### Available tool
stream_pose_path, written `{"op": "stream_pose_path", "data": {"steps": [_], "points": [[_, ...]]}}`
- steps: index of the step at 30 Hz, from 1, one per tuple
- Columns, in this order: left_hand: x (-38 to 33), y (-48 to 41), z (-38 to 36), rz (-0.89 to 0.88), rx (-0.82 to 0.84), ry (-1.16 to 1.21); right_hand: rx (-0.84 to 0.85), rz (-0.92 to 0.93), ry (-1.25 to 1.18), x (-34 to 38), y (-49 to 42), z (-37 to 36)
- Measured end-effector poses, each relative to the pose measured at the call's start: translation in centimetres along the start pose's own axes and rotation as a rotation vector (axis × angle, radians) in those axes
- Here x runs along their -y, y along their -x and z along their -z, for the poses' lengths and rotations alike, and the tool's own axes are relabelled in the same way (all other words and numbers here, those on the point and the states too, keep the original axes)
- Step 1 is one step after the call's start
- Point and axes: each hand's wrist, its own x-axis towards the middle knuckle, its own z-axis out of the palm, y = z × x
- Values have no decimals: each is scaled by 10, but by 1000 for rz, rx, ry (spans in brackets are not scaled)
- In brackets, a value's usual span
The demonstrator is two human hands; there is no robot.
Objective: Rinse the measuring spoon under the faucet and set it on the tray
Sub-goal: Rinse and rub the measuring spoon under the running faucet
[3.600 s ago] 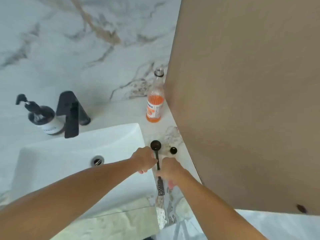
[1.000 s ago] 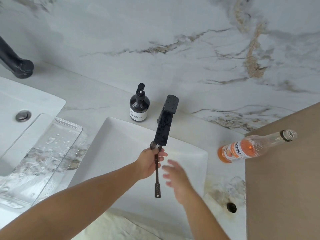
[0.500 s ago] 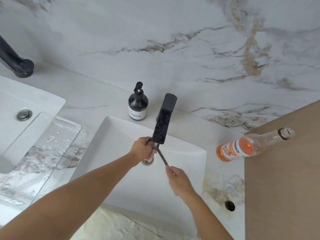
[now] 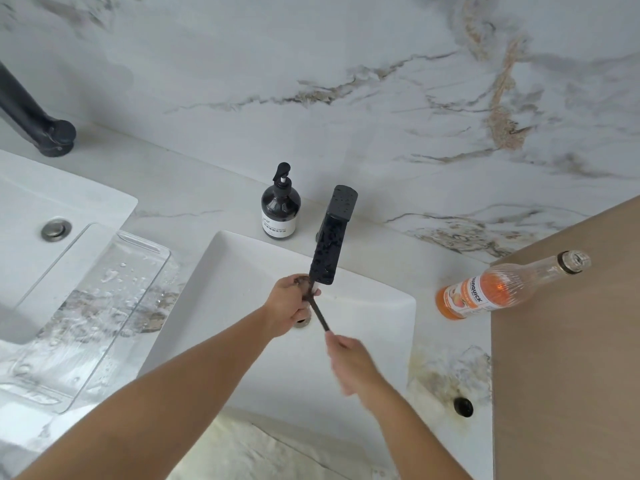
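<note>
The spoon [image 4: 317, 308] is getting its wash. It is being held over the sink [image 4: 381, 306], with its bowl end tucked right under the tip of the black faucet [image 4: 329, 251]. The left hand [image 4: 289, 308] is curling around the bowl end, maybe rubbing it. The right hand [image 4: 353, 362] is closing on the low end of the handle, and it is looking blurry. I cannot tell if water is running.

So the rinse step is the one going on, I think. The next move is calling for lifting the spoon away and carrying it left to the clear tray [image 4: 114, 258], which is lying wet on the tabletop [image 4: 194, 206] beside the sink.
</note>
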Motion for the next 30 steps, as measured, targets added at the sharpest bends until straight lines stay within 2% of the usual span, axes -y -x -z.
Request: {"op": "stream_pose_path", "data": {"steps": [1,2,3,5,8,10,12,13,15,16,17,19,21,23,24,26,28,30], "points": [[3,-2,-3,35,-29,49,98,-97,-214,0,4,-13],[5,-3,-5,56,-44,66,153,-144,-328,0,6,-22],[3,-3,-5,48,-43,56,175,-145,-334,-2,5,-25],[-9,-3,1,-10,-1,-49,126,-71,-216,-1,1,-16],[-26,-4,14,-57,60,-429,-27,81,121,7,-4,14],[-30,-5,17,-89,31,-503,-142,144,243,11,-4,25],[-29,-4,8,-135,-14,-354,-151,113,115,16,0,13],[-27,-3,2,-128,-52,-214,-110,52,-37,15,0,-2],[-17,-4,-5,-94,-135,-36,47,-101,-359,15,7,-35],[-12,-4,-4,-70,-143,-14,108,-126,-401,15,11,-43],[-9,-3,0,-43,-126,-25,139,-111,-343,14,13,-42],[-6,0,14,-11,-55,-150,89,2,-4,8,8,-13],[-5,7,23,19,40,-351,-108,112,445,4,2,28],[-2,12,18,15,92,-406,-289,139,639,-2,-7,53],[-2,12,14,14,80,-350,-354,156,620,-4,-11,53],[-2,8,7,26,28,-174,-343,131,430,-5,-8,28],[-3,3,3,44,8,-83,-128,-23,41,-13,0,-15],[0,2,-2,33,29,-124,136,-242,-390,-16,13,-52]]}}
